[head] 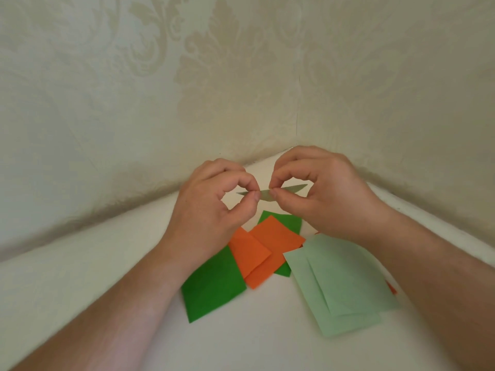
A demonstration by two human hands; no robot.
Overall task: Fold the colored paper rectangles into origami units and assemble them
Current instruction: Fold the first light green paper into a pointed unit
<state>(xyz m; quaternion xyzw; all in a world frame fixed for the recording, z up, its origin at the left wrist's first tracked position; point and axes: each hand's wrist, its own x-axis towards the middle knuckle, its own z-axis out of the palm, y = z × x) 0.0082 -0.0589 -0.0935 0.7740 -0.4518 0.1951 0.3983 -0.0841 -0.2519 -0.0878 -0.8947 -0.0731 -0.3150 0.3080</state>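
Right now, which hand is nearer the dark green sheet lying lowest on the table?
Left. The left hand hovers just above the dark green sheet; the right hand is farther off, up and right.

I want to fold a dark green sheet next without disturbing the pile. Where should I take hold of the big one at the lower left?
Probably best to pinch the dark green sheet at its free bottom-left corner, coming from the near left side. That corner lies bare on the white table, while its upper right edge is tucked under the orange sheets.
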